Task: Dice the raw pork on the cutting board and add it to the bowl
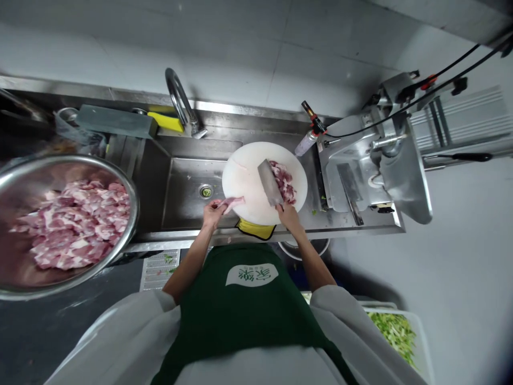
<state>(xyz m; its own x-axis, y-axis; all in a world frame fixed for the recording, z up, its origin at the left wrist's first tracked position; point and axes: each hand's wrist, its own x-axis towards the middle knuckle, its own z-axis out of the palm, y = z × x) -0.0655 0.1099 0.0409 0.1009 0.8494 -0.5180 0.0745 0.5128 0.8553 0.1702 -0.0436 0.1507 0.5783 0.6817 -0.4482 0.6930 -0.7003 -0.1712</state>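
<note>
A round white cutting board (244, 184) lies over the right part of a steel sink (184, 187). My right hand (287, 214) grips the handle of a cleaver (269, 183), whose blade rests flat on the board beside a pile of chopped raw meat (285, 182). My left hand (212, 212) pinches a strip of raw meat (233, 202) at the board's left front edge, over the sink rim. I wear a green apron and white sleeves.
A big steel bowl (24, 176) full of raw meat pieces stands at left. A faucet (178, 101) rises behind the sink. A meat slicer (385, 155) stands at right, a spray bottle (306, 140) beside it. A crate of chopped greens (395, 331) sits at lower right.
</note>
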